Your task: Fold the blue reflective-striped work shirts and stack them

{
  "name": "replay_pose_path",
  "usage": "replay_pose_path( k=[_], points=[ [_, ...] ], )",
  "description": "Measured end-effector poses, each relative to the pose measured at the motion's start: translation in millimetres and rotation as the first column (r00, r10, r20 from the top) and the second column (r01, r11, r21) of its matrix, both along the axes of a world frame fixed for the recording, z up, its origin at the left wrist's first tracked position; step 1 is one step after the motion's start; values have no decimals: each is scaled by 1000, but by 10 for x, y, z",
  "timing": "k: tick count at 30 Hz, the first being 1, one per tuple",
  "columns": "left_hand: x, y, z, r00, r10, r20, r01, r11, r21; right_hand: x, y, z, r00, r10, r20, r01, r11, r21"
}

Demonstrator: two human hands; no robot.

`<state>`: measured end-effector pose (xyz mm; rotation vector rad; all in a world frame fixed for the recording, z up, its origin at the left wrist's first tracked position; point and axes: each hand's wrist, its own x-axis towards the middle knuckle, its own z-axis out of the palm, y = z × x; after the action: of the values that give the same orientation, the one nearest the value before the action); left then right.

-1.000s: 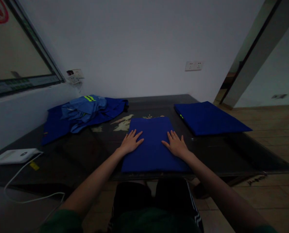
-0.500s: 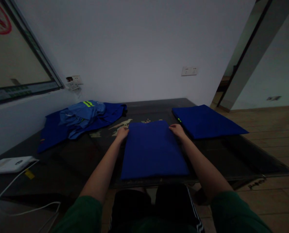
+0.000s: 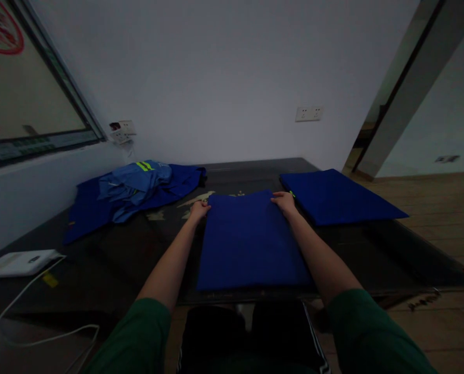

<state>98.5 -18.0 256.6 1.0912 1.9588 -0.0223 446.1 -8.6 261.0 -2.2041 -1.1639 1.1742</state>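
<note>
A flat blue folded cloth (image 3: 251, 241) lies on the dark table in front of me, its near edge close to the table's front edge. My left hand (image 3: 199, 209) pinches its far left corner. At the far right corner, my right hand (image 3: 283, 201) grips the cloth between thumb and fingers. The far edge sags slightly between the two hands. Another folded blue cloth (image 3: 336, 197) lies to the right, with a small yellow-green strip at its left edge.
Crumpled blue garments (image 3: 134, 187) with a yellow-green stripe lie at the back left of the table (image 3: 251, 169). A white device (image 3: 19, 263) with a cable sits at the far left. A wall with sockets (image 3: 308, 114) stands behind.
The far edge of the middle cloth has risen a little at its right corner, with my right hand slightly higher. The whole view has shifted slightly.
</note>
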Motion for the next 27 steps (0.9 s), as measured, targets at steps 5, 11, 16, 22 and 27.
replay_pose_path(
  k=[5, 11, 16, 22, 27],
  points=[
    [52, 27, 91, 991, -85, -99, 83, 996, -25, 23, -88, 40, 991, 16, 132, -8, 998, -64],
    [335, -50, 332, 948, -199, -250, 249, 950, 187, -143, -97, 211, 955, 102, 277, -97, 995, -30],
    [645, -210, 257, 902, -400, -163, 427, 884, 190, -328, -187, 249, 731, 581, 359, -585, 803, -108],
    [608, -246, 135, 916, -389, -94, 398, 910, 116, -278, -345, 163, 671, 681, 294, -608, 732, -309],
    [424, -225, 237, 957, -282, -70, 290, 942, 170, -229, -382, 273, 679, 624, 387, -578, 779, -243]
  ],
)
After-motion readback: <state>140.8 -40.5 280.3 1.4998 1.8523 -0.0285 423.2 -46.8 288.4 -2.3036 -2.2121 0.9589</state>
